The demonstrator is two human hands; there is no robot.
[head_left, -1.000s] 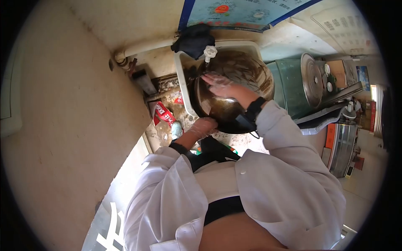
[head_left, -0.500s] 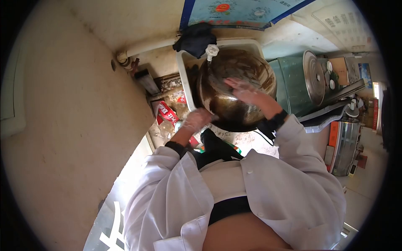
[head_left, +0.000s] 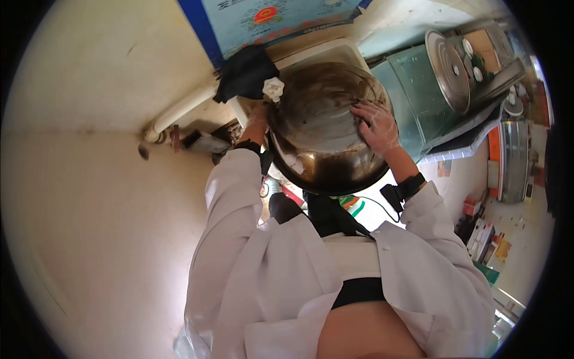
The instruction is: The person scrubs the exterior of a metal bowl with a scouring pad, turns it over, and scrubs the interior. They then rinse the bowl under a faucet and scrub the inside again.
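The sink [head_left: 323, 54] holds a metal basin [head_left: 326, 128], right hand [head_left: 378, 127] spread on it, left hand [head_left: 258, 118] at its edge (grip unclear).

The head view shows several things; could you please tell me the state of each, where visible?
Metal basin: brown-streaked, lower side shiny
Right hand: clear-gloved, open against the basin
Left hand: at the basin's left edge, grip unclear
Black cloth: draped, crumpled
White tap knob: on or off unclear
White sink: partly covered by the basin
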